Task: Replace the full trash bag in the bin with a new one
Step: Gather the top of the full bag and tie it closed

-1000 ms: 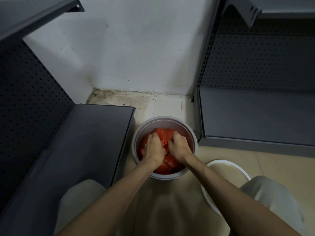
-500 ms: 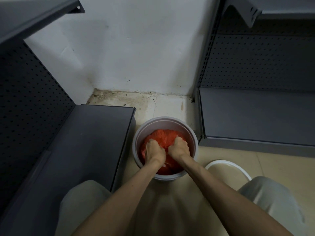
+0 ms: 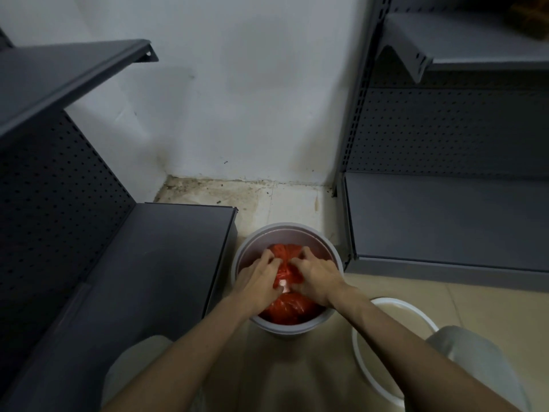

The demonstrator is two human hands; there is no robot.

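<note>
Both of your hands are down inside the round grey bin (image 3: 287,233), which stands on the tiled floor (image 3: 490,307) between two dark metal shelf units. No readable writing or label shows anywhere. A red trash bag (image 3: 286,312) fills the bin. Your left hand (image 3: 258,276) and right hand (image 3: 318,276) sit side by side, fingers pinched around the bag's gathered plastic at its top. A white ring-shaped rim (image 3: 398,303) lies on the floor just right of the bin.
</note>
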